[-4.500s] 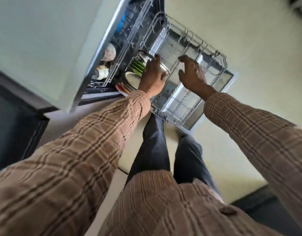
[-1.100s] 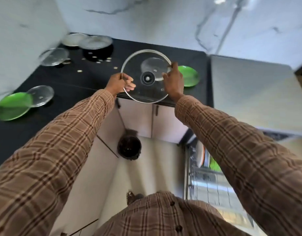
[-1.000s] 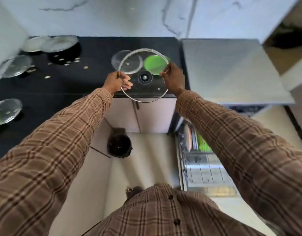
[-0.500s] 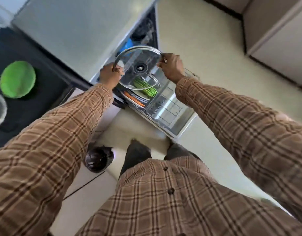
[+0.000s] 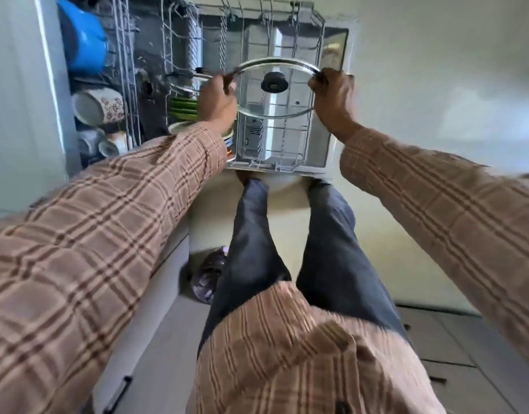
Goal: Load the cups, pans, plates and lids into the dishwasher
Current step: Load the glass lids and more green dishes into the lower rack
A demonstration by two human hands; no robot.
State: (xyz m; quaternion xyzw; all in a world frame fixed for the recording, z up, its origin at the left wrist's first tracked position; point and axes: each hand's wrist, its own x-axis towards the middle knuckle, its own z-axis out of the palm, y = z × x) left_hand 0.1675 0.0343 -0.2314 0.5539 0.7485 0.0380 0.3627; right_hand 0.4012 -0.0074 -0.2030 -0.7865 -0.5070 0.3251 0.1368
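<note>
I have carried the round glass lid with the black knob [image 5: 276, 91] from the bench; now I am holding it over the pulled-out wire dishwasher rack [image 5: 275, 153], my left hand [image 5: 217, 104] and right hand [image 5: 334, 98] fingers clamping its metal rim.

Colours and patterns, dishwasher and person

Clear glass lid [image 5: 275, 94], silver metal rim, black knob [image 5: 274, 81]. Rack [image 5: 287, 156] pale grey wire. Green plates [image 5: 182, 109]; white plate [image 5: 179, 127] just beside them. Blue pot [image 5: 84, 46]. White cup [image 5: 97, 106] with reddish-brown floral print. Shirt sleeves [image 5: 108, 234] tan plaid with brown lines. Trousers [image 5: 251, 234] dark blue-grey. Floor [image 5: 421, 100] cream.
</note>
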